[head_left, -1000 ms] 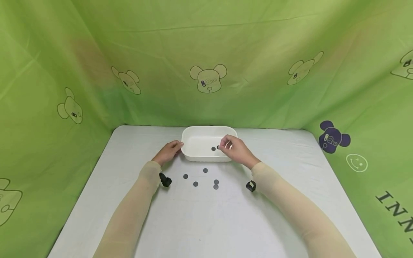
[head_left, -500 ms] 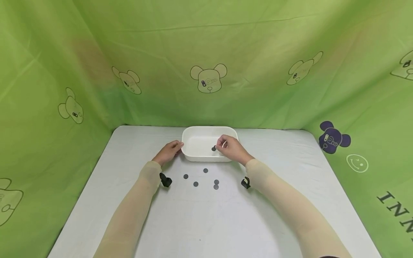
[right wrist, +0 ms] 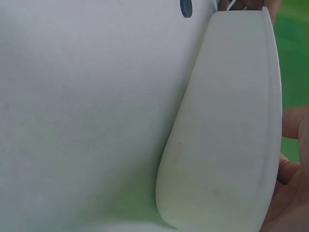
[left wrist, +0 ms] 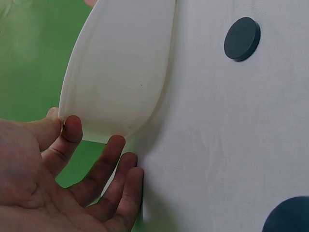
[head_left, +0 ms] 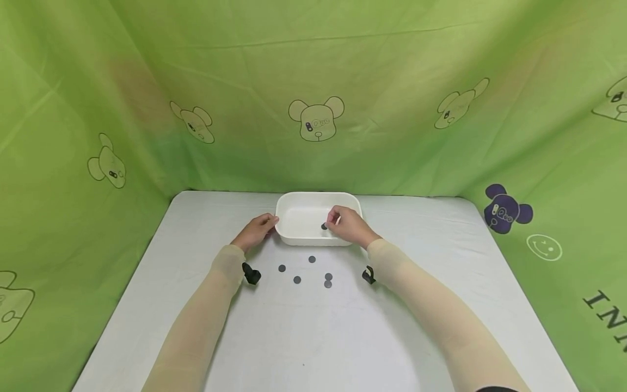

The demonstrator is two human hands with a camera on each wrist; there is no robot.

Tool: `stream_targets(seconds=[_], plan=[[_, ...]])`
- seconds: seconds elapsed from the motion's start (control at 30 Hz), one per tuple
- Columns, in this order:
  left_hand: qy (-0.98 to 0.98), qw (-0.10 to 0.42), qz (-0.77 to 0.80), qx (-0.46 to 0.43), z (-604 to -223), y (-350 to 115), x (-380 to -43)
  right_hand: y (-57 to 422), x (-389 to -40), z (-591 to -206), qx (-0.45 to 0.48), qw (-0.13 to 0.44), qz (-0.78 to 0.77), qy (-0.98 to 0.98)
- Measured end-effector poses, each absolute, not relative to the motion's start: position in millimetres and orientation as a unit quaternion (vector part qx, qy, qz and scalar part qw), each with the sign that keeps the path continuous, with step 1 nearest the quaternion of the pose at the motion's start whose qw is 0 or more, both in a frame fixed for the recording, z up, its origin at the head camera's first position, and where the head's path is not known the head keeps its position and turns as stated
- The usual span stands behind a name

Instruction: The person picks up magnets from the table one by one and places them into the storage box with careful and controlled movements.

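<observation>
A white oblong plastic tub [head_left: 303, 240] stands at the back middle of the table. My left hand [head_left: 256, 231] holds its left rim between thumb and forefinger; in the left wrist view the other fingers [left wrist: 116, 159] lie along the outer wall. Reaching over the front right rim, my right hand [head_left: 349, 225] has its thumb and forefinger together inside the tub. At these fingertips shows a dark round disc [head_left: 324, 226], low over the tub's floor. The pinch itself is partly hidden, and in the right wrist view the tub's wall covers the fingertips.
Several dark discs lie on the white table [head_left: 303, 337] before the tub, among them a left disc [head_left: 282, 268] and a back disc [head_left: 312, 259]. Two near discs [head_left: 328, 280] sit close together. A green curtain [head_left: 313, 169] rises behind and at both sides.
My right hand has moved a little left inside the tub, bringing its pinched disc to the one lying there; two discs showed apart before, now one dark spot shows. My left hand stayed put.
</observation>
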State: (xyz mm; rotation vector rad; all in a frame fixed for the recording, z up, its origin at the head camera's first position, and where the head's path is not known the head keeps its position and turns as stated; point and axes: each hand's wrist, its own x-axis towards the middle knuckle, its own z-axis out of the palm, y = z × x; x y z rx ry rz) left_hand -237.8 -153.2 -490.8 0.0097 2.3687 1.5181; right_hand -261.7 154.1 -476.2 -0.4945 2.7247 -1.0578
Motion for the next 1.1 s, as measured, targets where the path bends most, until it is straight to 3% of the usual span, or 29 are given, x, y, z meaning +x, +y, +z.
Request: stream_targets(seconds=[1.1], plan=[[0.828,0.16,0.538,0.003,-493.0,-152.3,-236.5,144.3,-267.3,-476.4,-0.134,0.167,-0.242,0.946]])
